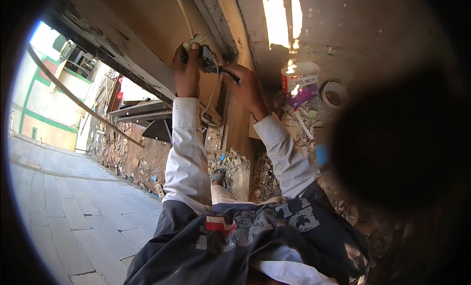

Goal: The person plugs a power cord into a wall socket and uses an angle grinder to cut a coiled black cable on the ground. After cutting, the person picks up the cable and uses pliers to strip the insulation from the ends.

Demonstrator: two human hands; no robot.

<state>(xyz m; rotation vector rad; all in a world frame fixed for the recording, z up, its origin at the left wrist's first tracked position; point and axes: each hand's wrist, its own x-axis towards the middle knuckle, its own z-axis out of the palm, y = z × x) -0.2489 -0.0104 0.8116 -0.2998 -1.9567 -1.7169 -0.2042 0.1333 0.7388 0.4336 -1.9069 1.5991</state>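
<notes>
Up by the wooden door frame (240,34), my left hand (187,74) is closed around a small dark grey and black electrical-looking fitting (209,60). A pale crumpled wrapping (200,39) covers its top, and a light cable (183,12) runs up from there. My right hand (245,88) is closed just right of the fitting, fingers pinched round a thin dark piece whose kind I cannot make out. Its tip points at the fitting's right side. From the fitting a thin pale cord (211,96) hangs down between my wrists.
To the right stand a white and red bucket (300,78) and an open round tub (335,93) among rubble. Below left of my hands juts a metal shelf (142,110). A thick cable (83,102) slants over the paved lane (64,201). A dark blur hides the far right.
</notes>
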